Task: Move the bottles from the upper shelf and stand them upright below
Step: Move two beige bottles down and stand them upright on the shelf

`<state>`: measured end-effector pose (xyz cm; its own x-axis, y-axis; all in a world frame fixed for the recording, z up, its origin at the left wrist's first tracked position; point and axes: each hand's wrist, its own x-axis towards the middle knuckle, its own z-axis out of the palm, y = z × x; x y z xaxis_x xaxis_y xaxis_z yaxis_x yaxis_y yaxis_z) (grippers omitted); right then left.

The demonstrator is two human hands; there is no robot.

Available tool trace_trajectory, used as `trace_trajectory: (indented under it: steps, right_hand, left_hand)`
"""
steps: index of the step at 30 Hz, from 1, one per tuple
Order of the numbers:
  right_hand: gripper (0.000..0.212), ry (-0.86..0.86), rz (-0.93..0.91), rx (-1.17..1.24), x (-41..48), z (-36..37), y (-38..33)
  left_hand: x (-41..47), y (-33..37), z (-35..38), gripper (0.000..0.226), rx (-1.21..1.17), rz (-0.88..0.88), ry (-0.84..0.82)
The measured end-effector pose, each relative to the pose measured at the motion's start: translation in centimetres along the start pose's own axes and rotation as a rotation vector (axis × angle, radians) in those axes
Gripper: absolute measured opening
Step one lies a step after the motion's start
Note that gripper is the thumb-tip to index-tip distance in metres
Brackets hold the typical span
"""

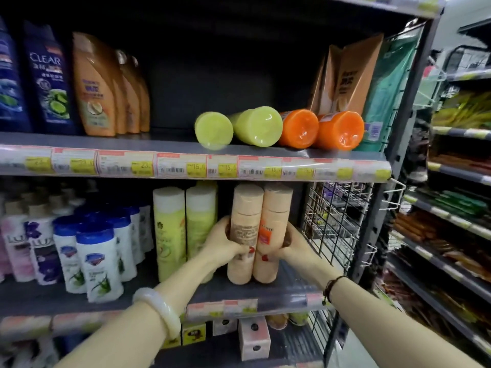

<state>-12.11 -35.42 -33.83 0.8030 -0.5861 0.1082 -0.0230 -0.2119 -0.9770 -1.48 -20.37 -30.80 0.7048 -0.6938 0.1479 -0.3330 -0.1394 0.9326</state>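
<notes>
Two pale peach bottles stand upright side by side on the lower shelf point(281, 290). My left hand point(224, 243) grips the left peach bottle point(243, 208), and my right hand point(291, 248) grips the right peach bottle point(275, 208). On the upper shelf point(164, 143) lie two green bottles point(214, 130) point(259, 126) and two orange bottles point(300, 128) point(340, 130), all on their sides with their bases toward me. Two yellow-green bottles point(170, 221) stand upright just left of my left hand.
Orange and blue shampoo bottles point(93, 86) stand at the upper shelf's left, brown pouches point(350, 75) at its right. White bottles with blue caps point(98, 261) fill the lower shelf's left. A wire grid panel point(334, 221) closes the right end. Another aisle's shelves point(457, 208) stand to the right.
</notes>
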Motion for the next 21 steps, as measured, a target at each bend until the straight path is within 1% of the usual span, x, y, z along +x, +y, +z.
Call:
trace_trajectory:
  steps: [2, 5, 12, 17, 21]
  right_hand:
    - [0.089, -0.021, -0.007, 0.015, 0.7, 0.0, 0.4]
    - [0.077, -0.059, -0.014, 0.047, 1.4, 0.1, 0.6]
    - [0.067, -0.086, -0.032, 0.051, 2.1, -0.1, 0.7]
    - [0.065, -0.107, -0.032, 0.037, 2.5, 0.2, 1.0]
    - [0.068, -0.125, -0.023, 0.026, 2.5, 0.4, 0.9]
  left_hand:
    - [0.3, -0.2, 0.3, 0.067, -0.011, -0.014, 0.03]
    - [0.6, -0.2, 0.5, 0.06, -0.013, -0.03, 0.051]
    - [0.6, -0.2, 1.0, 0.062, 0.023, -0.033, 0.096]
    - [0.5, -0.1, 1.0, 0.061, 0.024, -0.054, 0.118]
    - [0.5, 0.1, 0.9, 0.056, 0.084, -0.063, 0.145]
